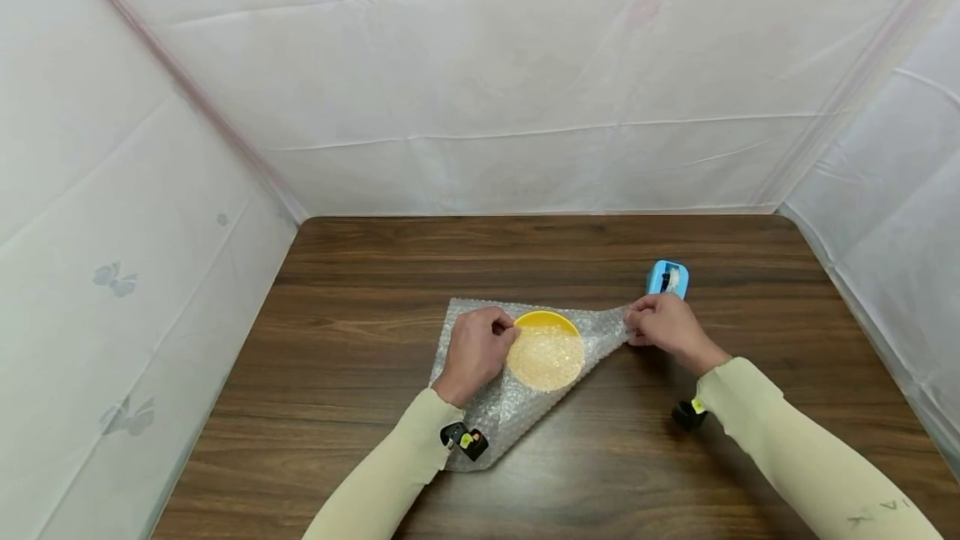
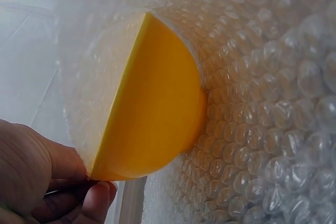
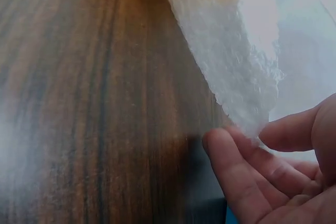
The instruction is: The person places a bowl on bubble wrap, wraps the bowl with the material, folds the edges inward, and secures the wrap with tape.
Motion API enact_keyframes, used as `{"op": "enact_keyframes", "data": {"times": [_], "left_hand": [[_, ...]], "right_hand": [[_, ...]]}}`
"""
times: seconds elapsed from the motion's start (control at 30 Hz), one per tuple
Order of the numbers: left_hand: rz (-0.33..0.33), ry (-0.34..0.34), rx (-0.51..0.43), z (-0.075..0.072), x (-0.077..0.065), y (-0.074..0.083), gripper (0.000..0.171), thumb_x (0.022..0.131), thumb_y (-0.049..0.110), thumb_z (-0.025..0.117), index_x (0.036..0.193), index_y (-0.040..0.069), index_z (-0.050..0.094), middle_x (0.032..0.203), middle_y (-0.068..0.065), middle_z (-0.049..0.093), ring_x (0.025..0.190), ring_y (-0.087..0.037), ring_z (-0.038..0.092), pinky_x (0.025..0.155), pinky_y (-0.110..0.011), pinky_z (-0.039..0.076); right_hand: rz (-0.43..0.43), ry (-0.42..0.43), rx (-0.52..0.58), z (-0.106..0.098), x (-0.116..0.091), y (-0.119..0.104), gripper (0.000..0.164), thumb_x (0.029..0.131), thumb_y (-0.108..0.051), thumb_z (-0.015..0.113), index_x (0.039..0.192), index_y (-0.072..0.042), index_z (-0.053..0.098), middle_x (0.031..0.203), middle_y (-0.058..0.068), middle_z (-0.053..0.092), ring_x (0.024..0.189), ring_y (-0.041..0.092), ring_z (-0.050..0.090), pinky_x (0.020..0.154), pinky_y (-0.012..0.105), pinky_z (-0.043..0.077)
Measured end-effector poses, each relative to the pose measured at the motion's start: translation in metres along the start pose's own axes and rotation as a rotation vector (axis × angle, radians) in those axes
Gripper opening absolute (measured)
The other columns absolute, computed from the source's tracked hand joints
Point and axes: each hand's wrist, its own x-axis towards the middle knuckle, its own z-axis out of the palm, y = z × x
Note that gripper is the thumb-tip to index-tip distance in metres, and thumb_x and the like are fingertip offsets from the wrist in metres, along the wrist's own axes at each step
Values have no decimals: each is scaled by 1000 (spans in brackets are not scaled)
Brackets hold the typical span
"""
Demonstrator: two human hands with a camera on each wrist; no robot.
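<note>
A yellow bowl sits on a sheet of bubble wrap, with a folded flap of the sheet covering most of its mouth. My left hand pinches the bowl's rim at its left side, thumb on the flap's edge. In the left wrist view the bowl's smooth yellow side shows between layers of wrap. To the right, my right hand pinches a corner of the bubble wrap between thumb and fingers, drawn out away from the bowl.
Just beyond my right hand stands a blue tape dispenser. Everything rests on a dark wooden table. White sheeting hangs at the table's back and sides.
</note>
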Motion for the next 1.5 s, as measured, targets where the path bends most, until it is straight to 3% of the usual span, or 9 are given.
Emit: {"op": "enact_keyframes", "data": {"times": [0.2,0.8,1.07,1.5], "left_hand": [[-9,-4,-7,1,0,-1,6,89,12,80,83,10,79,76,-1,75,67,-8,64,63,-23,51],[-1,-2,41,0,-2,-3,7,89,14,78,84,11,81,80,-1,79,74,-14,72,68,-28,56],[2,-7,41,-1,-1,-1,7,90,16,80,85,11,82,80,0,79,72,-12,71,67,-27,55],[-2,-13,44,1,-2,1,10,93,15,77,85,11,81,80,-1,79,71,-13,71,65,-27,56]], "right_hand": [[-17,13,20,2,2,0,28,105,-7,54,116,15,67,99,17,70,78,8,67,72,28,64],[-85,145,-122,3,-5,-12,26,106,-15,57,112,5,73,97,16,74,75,14,65,65,27,58],[-146,164,-79,5,-9,-20,25,106,-12,56,110,6,73,89,13,77,70,12,65,61,28,57],[-182,189,-35,22,-20,-45,24,104,-14,60,111,5,74,92,16,78,71,13,67,64,26,58]]}}
